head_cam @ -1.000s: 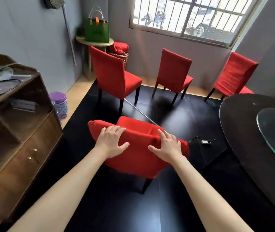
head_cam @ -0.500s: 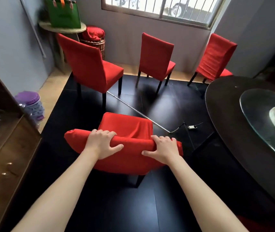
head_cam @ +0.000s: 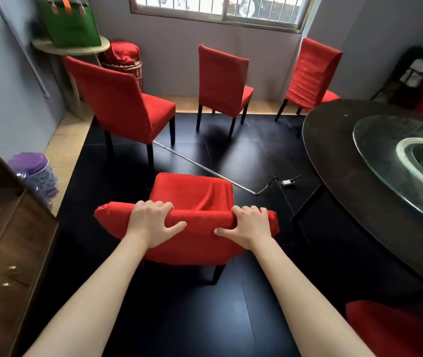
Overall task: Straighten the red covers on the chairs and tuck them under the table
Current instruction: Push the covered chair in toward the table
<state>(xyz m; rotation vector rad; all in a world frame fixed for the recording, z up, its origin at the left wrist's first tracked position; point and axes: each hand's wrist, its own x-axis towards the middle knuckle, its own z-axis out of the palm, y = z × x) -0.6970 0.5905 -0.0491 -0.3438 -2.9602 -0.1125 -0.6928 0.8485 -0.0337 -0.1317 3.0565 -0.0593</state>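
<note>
A chair in a red cover (head_cam: 192,191) stands right in front of me on the black floor, its back toward me. My left hand (head_cam: 151,224) grips the top of its backrest on the left, and my right hand (head_cam: 249,225) grips the top on the right. The cover's seat is wrinkled. The round dark table (head_cam: 334,140) with a glass turntable (head_cam: 385,145) is at the right. Three more red-covered chairs stand apart from the table: one at the left (head_cam: 120,104), one in the middle (head_cam: 222,81), one at the back right (head_cam: 310,73) with a rumpled cover.
A wooden cabinet (head_cam: 4,243) stands close on the left, a purple-lidded jar (head_cam: 35,173) beside it. A cable and power strip (head_cam: 287,182) lie on the floor near the table. A green bag (head_cam: 71,24) sits on a small round side table. Another red-covered chair (head_cam: 395,328) shows at the bottom right.
My view has swung right and down, showing more of the table. Both hands have curled from lying flat on the backrest to gripping its top edge.
</note>
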